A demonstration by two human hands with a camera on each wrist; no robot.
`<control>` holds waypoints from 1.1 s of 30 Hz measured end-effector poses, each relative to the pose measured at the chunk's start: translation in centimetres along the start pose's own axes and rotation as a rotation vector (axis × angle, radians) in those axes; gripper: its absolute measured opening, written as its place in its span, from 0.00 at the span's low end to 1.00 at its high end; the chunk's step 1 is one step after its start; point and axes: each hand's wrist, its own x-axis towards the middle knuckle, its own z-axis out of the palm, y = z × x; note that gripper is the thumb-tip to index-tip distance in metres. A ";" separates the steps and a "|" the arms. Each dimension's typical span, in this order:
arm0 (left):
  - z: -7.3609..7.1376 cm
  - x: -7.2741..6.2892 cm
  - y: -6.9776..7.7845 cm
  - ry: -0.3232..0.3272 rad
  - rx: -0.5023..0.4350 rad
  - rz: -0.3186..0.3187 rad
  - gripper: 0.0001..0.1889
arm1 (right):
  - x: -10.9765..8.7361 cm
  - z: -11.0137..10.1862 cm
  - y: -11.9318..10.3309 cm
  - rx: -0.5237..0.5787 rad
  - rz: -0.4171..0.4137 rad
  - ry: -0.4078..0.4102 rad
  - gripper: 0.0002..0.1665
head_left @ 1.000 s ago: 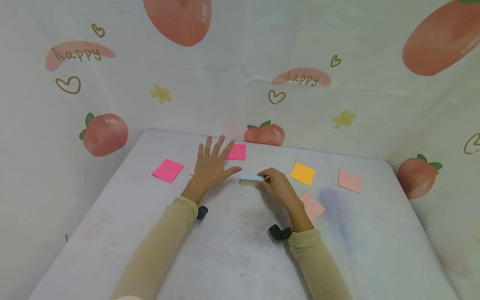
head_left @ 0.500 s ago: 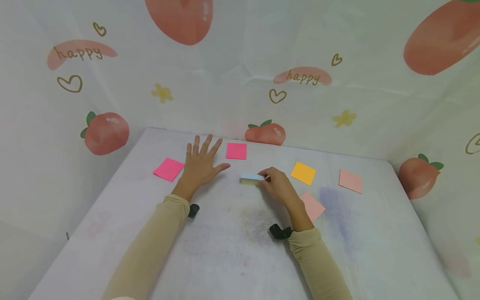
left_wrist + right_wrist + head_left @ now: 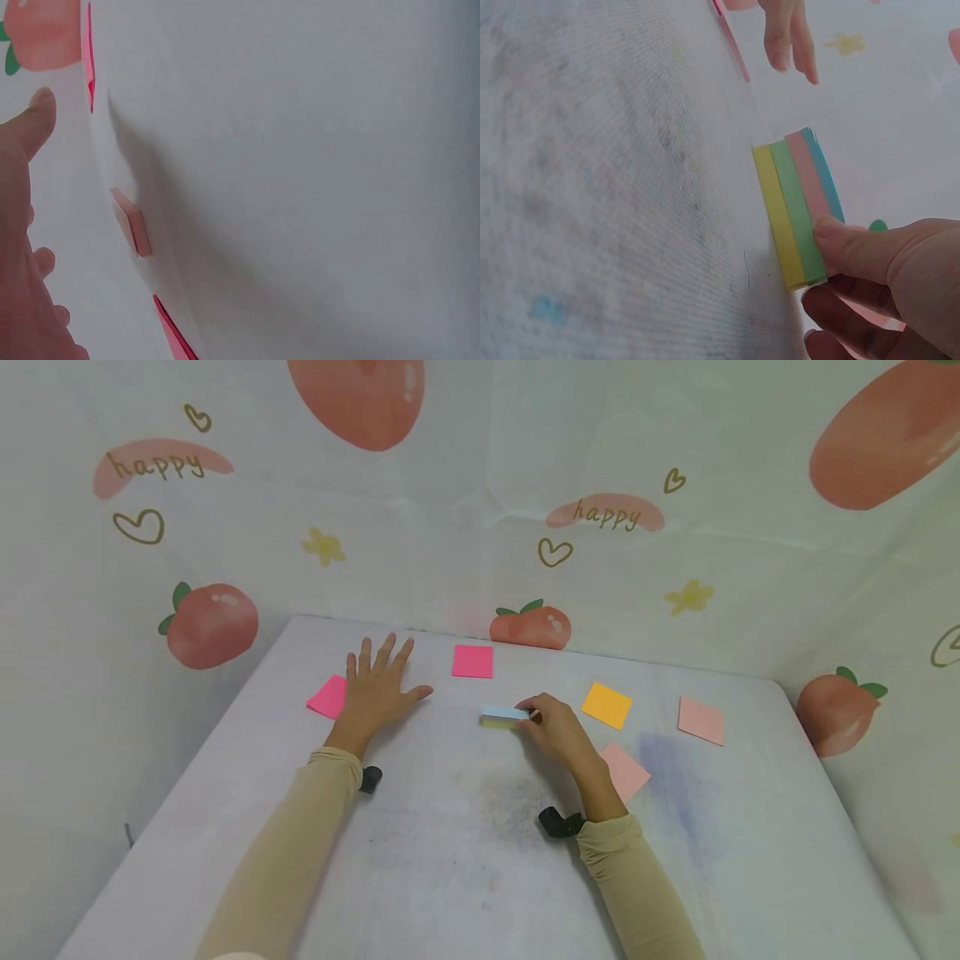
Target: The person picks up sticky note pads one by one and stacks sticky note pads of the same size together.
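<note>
Layered block of small paper note pads, blue on top, is over the middle of the white, stained tabletop in my head view, its end pinched by the right hand. The left hand is spread wide, hiding part of a bright-pink square paper note.

My left wrist view shows a thick pale-pink square paper pad.

My right wrist view shows yellow, green, pink and blue layers; held near one end, they could slide apart if the pinch loosens. I see no container anywhere.
</note>
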 end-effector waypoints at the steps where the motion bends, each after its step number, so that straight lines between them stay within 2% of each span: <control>1: 0.0 -0.1 -0.2 0.000 -0.006 -0.005 0.49 | 0.0 0.0 0.0 0.001 0.000 0.000 0.17; 12: 0.3 -0.4 -1.4 -0.009 -0.010 -0.041 0.47 | -0.1 0.0 0.1 0.012 0.009 0.002 0.17; 24: 0.1 -0.9 -1.5 -0.041 0.024 -0.043 0.37 | 0.0 0.0 0.0 0.020 0.020 -0.006 0.17; 33: 0.1 -1.2 -1.3 -0.004 0.029 -0.028 0.27 | 0.0 0.0 0.2 0.027 0.025 -0.006 0.17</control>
